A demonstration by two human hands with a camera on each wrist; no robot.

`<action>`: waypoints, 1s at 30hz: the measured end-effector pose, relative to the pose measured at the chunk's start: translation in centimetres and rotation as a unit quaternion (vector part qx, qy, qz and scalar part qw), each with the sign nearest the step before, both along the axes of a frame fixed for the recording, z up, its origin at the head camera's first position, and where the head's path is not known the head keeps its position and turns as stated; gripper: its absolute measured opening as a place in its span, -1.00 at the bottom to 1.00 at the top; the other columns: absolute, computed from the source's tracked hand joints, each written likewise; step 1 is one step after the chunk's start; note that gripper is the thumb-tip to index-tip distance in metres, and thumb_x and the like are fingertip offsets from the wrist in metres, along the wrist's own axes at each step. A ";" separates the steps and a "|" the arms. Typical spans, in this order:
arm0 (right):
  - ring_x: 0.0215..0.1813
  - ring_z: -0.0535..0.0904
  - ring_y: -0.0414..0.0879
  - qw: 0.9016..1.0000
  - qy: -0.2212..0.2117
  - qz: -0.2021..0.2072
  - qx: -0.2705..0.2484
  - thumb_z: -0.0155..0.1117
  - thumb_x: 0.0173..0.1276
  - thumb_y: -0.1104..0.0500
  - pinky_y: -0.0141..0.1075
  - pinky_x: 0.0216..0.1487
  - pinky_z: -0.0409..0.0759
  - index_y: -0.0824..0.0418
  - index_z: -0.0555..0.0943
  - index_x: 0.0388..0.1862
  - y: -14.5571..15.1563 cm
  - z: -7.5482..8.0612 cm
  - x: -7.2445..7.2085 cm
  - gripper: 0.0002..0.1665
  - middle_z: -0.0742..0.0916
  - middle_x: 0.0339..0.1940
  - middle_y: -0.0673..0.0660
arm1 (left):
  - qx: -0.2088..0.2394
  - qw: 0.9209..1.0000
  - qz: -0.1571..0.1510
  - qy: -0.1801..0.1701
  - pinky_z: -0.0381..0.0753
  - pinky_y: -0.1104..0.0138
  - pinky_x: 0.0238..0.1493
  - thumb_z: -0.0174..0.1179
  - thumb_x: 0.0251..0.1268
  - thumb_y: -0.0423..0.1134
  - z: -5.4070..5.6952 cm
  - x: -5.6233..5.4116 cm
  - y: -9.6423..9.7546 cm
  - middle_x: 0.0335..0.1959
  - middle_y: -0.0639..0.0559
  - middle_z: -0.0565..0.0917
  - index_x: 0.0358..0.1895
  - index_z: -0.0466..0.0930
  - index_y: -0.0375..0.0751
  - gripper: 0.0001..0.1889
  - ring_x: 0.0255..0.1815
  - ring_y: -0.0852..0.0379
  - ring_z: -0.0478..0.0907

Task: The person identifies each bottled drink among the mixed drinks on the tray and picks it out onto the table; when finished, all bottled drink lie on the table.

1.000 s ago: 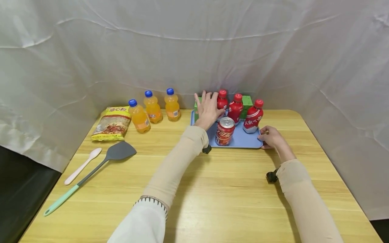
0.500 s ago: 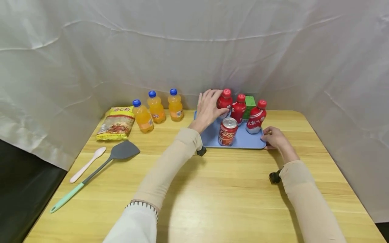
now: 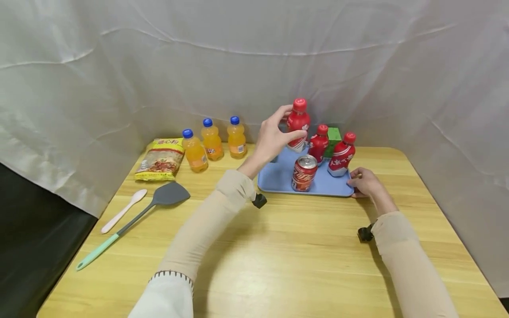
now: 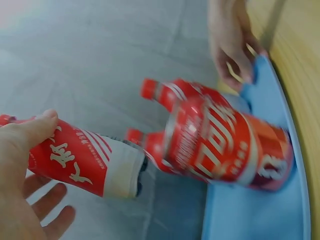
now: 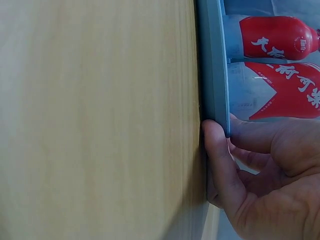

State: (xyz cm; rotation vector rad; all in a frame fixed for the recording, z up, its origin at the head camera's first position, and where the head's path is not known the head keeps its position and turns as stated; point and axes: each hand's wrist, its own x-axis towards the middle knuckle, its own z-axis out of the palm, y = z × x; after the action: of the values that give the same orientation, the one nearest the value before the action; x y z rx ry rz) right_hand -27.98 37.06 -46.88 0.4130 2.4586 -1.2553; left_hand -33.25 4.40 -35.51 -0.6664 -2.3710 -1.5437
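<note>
My left hand (image 3: 272,138) grips a red-labelled drink bottle (image 3: 298,121) and holds it raised above the back of a blue tray (image 3: 274,180). In the left wrist view the thumb lies across the label of this bottle (image 4: 75,157), whose base is off the tray. At the tray's right front corner my right hand (image 3: 366,182) pinches the rim, thumb inside and fingers outside, plain in the right wrist view. On the tray stand a red soda can (image 3: 304,174), two more red bottles, one in the middle (image 3: 318,145) and one at right (image 3: 342,155), and a green box (image 3: 333,138).
Left of the tray stand several orange drink bottles (image 3: 213,143) with blue caps. Beside them lies a yellow pasta bag (image 3: 161,161). A pale pink spoon (image 3: 124,212) and a grey spatula (image 3: 171,194) lie nearer, at left. A grey curtain (image 3: 254,70) hangs behind the table.
The left hand has taken hold of the back left red bottle and lifted it off the tray. The right hand keeps its place at the tray corner. The head view has shifted slightly.
</note>
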 end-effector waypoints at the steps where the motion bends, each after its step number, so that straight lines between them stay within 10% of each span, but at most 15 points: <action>1: -0.27 0.60 -0.12 1.000 0.001 0.000 0.000 0.04 0.69 0.22 -0.33 -0.28 0.77 0.44 0.22 0.45 0.1 0.0 0.0 -0.49 0.49 0.03 0.34 | 0.013 1.000 -0.008 -0.003 0.69 0.27 0.11 0.55 0.23 -0.01 0.2 0.2 -0.2 0.23 0.08 0.71 0.44 0.50 0.14 -0.30 0.17 0.14 0.61; 18: -0.20 0.62 -0.08 1.000 -0.004 0.001 0.008 0.02 0.69 0.21 -0.30 -0.20 0.80 0.45 0.20 0.47 0.2 -0.5 -0.3 -0.47 0.48 0.11 0.38 | 0.101 0.990 -0.044 -0.084 0.77 0.12 0.13 0.45 0.34 -0.02 1.2 2.3 -5.2 0.24 -0.04 0.64 0.48 0.44 0.08 -0.33 0.16 0.01 0.65; 30: -0.17 0.62 -0.07 1.000 -0.003 0.003 0.009 0.04 0.69 0.20 -0.30 -0.19 0.80 0.45 0.19 0.49 0.0 -0.3 -0.1 -0.44 0.48 0.13 0.39 | 0.084 0.993 0.039 -0.072 0.76 0.01 0.18 0.47 0.33 -0.09 -0.4 1.5 -10.6 0.28 -0.13 0.62 0.46 0.42 0.00 -0.33 0.13 -0.11 0.66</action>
State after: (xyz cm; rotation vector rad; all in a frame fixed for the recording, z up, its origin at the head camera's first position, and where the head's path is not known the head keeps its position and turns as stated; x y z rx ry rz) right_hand -28.04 37.02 -47.21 0.4146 2.4653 -1.2288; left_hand -31.80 -6.22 -35.91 -0.4338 -2.3008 -1.7878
